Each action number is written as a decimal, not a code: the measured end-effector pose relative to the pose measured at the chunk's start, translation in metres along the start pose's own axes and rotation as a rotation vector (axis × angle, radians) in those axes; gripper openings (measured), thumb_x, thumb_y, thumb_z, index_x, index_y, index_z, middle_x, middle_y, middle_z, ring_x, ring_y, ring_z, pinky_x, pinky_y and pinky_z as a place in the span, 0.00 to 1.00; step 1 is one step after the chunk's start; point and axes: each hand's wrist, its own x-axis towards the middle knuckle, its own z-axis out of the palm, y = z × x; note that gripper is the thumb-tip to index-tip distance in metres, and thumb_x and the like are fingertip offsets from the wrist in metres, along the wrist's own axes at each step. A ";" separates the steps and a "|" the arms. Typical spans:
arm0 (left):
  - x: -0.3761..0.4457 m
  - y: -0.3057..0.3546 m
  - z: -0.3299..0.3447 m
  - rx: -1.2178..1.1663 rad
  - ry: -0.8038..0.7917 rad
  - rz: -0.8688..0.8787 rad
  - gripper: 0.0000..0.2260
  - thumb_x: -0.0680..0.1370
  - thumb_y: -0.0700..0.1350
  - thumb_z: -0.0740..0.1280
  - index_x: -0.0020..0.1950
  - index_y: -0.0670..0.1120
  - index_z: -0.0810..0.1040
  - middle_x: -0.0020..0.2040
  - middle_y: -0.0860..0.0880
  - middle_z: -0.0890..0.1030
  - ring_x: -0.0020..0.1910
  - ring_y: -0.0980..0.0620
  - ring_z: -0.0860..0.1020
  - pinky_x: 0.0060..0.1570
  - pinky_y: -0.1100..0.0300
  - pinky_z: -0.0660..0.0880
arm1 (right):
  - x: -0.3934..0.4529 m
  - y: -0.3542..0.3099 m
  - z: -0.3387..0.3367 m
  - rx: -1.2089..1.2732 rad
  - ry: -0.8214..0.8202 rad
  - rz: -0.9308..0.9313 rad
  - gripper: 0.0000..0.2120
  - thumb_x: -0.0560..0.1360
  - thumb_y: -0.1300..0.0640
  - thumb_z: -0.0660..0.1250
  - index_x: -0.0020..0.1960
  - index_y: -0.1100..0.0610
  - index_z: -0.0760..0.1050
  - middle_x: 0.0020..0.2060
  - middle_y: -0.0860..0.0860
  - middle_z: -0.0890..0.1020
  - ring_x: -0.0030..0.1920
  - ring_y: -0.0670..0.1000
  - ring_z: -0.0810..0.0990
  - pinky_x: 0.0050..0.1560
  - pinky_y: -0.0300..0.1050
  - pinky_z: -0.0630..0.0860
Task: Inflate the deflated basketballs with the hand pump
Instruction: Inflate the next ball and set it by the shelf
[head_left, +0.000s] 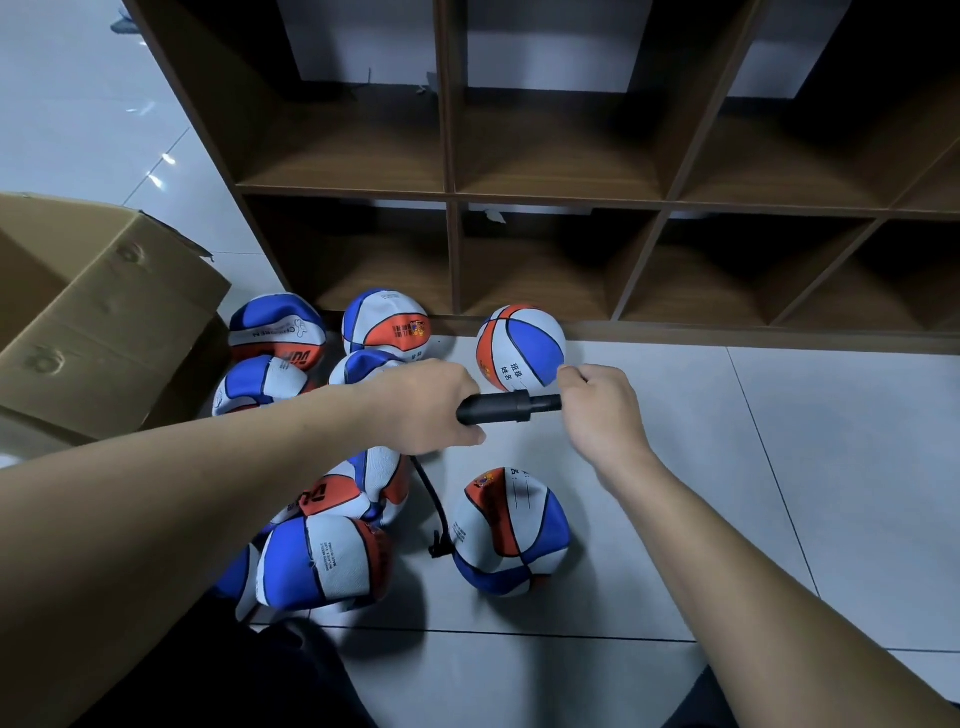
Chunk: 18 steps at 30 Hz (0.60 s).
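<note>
Both hands (423, 402) (602, 410) outstretched, fingers (470, 434) curled around black pump (498, 408).

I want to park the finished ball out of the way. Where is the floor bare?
Bare tiles lie right of the round basketball, along the shelf unit base, and right of the right hand. Left is crowded: deflated basketballs fill the floor up to the cardboard box.

Two bare forearms, no sleeves in view, left hand (426, 408), right hand (602, 415), dark trousers (291, 680) at bottom edge
</note>
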 end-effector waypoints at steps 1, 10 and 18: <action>-0.001 -0.005 -0.001 -0.004 -0.026 -0.021 0.15 0.80 0.58 0.72 0.40 0.50 0.75 0.34 0.50 0.77 0.33 0.50 0.75 0.37 0.52 0.74 | 0.004 0.006 -0.009 0.010 0.008 0.039 0.20 0.82 0.57 0.61 0.33 0.54 0.60 0.30 0.51 0.64 0.33 0.55 0.61 0.34 0.48 0.57; -0.002 -0.005 0.001 0.135 -0.025 -0.059 0.14 0.81 0.59 0.69 0.41 0.53 0.74 0.37 0.50 0.79 0.37 0.49 0.79 0.39 0.52 0.76 | 0.010 0.022 -0.026 0.144 0.124 0.206 0.17 0.76 0.60 0.61 0.34 0.53 0.56 0.32 0.53 0.59 0.37 0.56 0.57 0.39 0.54 0.54; 0.000 -0.004 0.010 0.136 0.039 -0.078 0.15 0.81 0.60 0.68 0.40 0.53 0.73 0.36 0.51 0.79 0.37 0.50 0.79 0.43 0.50 0.81 | 0.006 0.012 0.000 0.074 0.165 0.127 0.20 0.80 0.60 0.59 0.32 0.56 0.58 0.29 0.52 0.62 0.33 0.56 0.60 0.36 0.50 0.58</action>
